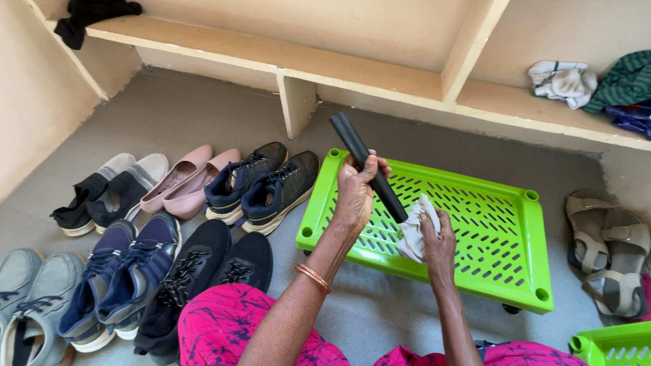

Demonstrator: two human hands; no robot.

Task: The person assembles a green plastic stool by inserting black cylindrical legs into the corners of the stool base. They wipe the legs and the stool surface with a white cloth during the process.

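My left hand (356, 190) clamps rigid, light black tube (368, 167) mid-length, frame centre; right hand (438, 244) pinches soft grey cloth (415, 230) around lower end.

A matt black plastic tube (368, 165) meets a soft pale cloth (416, 228) above a glossy green perforated plastic shelf (493, 245), on a smooth grey floor (190, 116) beside painted matt shelving (274, 54).

No packages, labels, signs or screens showed anywhere in the view.
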